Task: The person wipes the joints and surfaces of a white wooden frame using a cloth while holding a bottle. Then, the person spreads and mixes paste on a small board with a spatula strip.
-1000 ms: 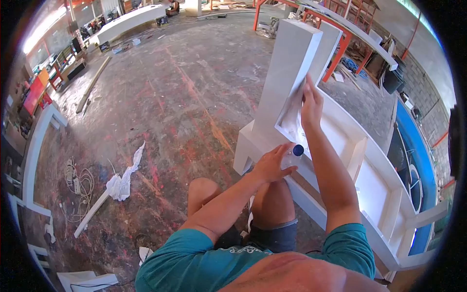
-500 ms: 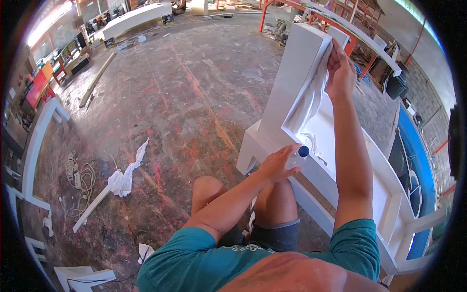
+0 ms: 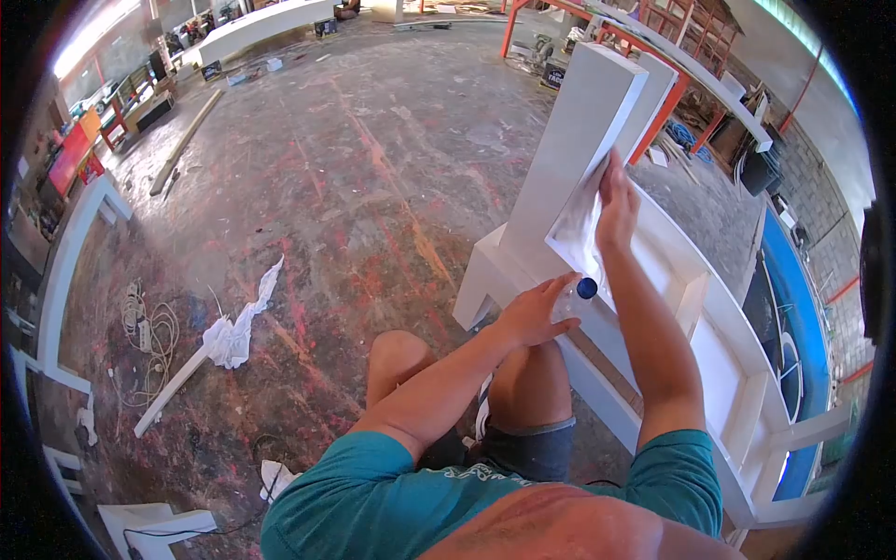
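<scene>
My left hand (image 3: 534, 313) is wrapped round a clear plastic bottle (image 3: 566, 304) with a dark blue cap, just above the white wooden frame (image 3: 495, 264). An upright white post (image 3: 577, 140) rises from this frame. Against the post's inner side lies a thin white sheet (image 3: 581, 224), smooth and shiny in places; whether it is cloth or film I cannot tell. My right hand (image 3: 616, 205) rests on the sheet's right edge with fingers stretched upward along the post. Nothing shows in its grasp, though its palm side is hidden.
On the stained floor at left lie a white rag (image 3: 229, 341) on a wooden stick (image 3: 173, 392) and a coiled cord (image 3: 159, 345). White frames (image 3: 65, 271) line the left edge. An orange-legged table (image 3: 653, 37) stands behind the post. A blue boat-like shape (image 3: 805, 327) is at right.
My right hand has moved down from the post's upper part and flattened out. The sheet, loose and wrinkled before, now lies closer to the post. My left hand keeps the bottle in place.
</scene>
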The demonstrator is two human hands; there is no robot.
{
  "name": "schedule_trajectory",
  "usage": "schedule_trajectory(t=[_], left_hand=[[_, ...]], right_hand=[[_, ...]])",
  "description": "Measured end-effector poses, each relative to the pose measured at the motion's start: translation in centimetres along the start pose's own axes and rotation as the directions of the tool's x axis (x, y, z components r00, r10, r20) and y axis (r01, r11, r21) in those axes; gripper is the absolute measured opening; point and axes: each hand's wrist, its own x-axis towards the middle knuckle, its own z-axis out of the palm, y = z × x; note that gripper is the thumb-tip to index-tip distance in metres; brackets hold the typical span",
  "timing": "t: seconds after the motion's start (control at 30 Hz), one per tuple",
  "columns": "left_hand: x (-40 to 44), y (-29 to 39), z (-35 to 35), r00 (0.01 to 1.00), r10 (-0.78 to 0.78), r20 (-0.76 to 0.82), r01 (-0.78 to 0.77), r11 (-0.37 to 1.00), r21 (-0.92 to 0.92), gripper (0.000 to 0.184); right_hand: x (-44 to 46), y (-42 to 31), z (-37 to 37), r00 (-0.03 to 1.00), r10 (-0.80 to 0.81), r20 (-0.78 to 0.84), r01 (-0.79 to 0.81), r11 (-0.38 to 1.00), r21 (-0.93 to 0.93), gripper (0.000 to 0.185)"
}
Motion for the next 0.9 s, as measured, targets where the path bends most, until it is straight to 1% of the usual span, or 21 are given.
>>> schedule_trajectory(t=[0.03, 0.1, 0.13, 0.23, 0.33, 0.43, 0.47, 0.53, 0.6, 0.63, 0.67, 0.73, 0.77, 0.83, 0.9], left_hand=[[0.0, 0.0, 0.0, 1.000, 0.011, -0.003, -0.011, 1.000, -0.007, 0.081], [0.1, -0.1, 0.0, 0.999, 0.036, -0.015, -0.036, 0.999, -0.029, 0.081], [0.1, -0.3, 0.1, 0.999, 0.048, -0.020, -0.049, 0.998, -0.045, 0.081], [0.1, -0.2, -0.1, 0.999, 0.052, -0.009, -0.052, 0.996, -0.072, 0.080], [-0.1, 0.2, -0.5, 0.999, 0.050, 0.001, -0.050, 0.998, -0.050, 0.080], [-0.1, 0.0, -0.3, 0.999, 0.037, 0.002, -0.037, 0.999, -0.016, 0.080], [-0.1, -0.1, -0.2, 1.000, 0.030, 0.004, -0.030, 1.000, -0.004, 0.080], [-0.2, 0.5, -0.6, 1.000, -0.015, 0.024, 0.015, 1.000, -0.007, 0.081], [-0.3, 1.0, -1.0, 0.997, -0.054, 0.050, 0.054, 0.998, -0.014, 0.082], [-0.2, 1.1, -1.1, 0.995, -0.069, 0.066, 0.071, 0.997, -0.018, 0.082], [-0.1, 1.1, -1.2, 0.993, -0.085, 0.083, 0.087, 0.996, -0.023, 0.082], [0.0, 0.7, -0.8, 0.997, -0.057, 0.050, 0.058, 0.998, -0.020, 0.082], [-0.1, 0.6, -0.5, 0.998, -0.044, 0.037, 0.045, 0.999, -0.018, 0.081], [-0.1, 0.9, -0.7, 0.997, -0.064, 0.052, 0.065, 0.998, -0.016, 0.081], [0.0, 0.8, -0.6, 0.997, -0.062, 0.051, 0.062, 0.998, -0.011, 0.081]], right_hand=[[1.8, -1.0, -0.3, 1.000, -0.018, 0.019, 0.018, 0.999, -0.030, 0.057], [5.2, -3.4, 0.2, 0.995, -0.090, 0.038, 0.091, 0.996, -0.016, 0.058], [6.4, -4.9, 0.8, 0.989, -0.143, 0.033, 0.142, 0.989, 0.028, 0.058], [8.6, -7.6, 2.0, 0.973, -0.230, 0.015, 0.229, 0.973, 0.005, 0.055], [6.6, -7.5, 2.9, 0.977, -0.211, 0.024, 0.211, 0.977, -0.016, 0.058], [4.2, -2.7, 0.9, 0.981, -0.188, 0.043, 0.190, 0.980, -0.056, 0.058], [3.0, -1.6, -0.3, 0.998, -0.048, 0.042, 0.051, 0.995, -0.081, 0.058], [0.3, 1.0, -1.7, 0.993, -0.028, 0.114, 0.036, 0.997, -0.069, 0.053], [-1.4, 3.2, -4.2, 0.963, 0.135, 0.234, -0.117, 0.989, -0.089, 0.060], [-1.8, 4.5, -5.3, 0.951, 0.202, 0.235, -0.161, 0.970, -0.181, 0.070], [-1.5, 6.2, -7.3, 0.894, 0.351, 0.278, -0.280, 0.923, -0.265, 0.069], [-1.7, 6.1, -7.3, 0.806, 0.523, 0.278, -0.482, 0.852, -0.204, 0.065], [-1.2, 6.8, -8.0, 0.760, 0.565, 0.322, -0.525, 0.825, -0.209, 0.064], [0.4, 8.5, -9.5, 0.657, 0.635, 0.407, -0.602, 0.767, -0.223, 0.061], [-0.2, 9.2, -9.6, 0.622, 0.620, 0.477, -0.582, 0.774, -0.247, 0.059]])
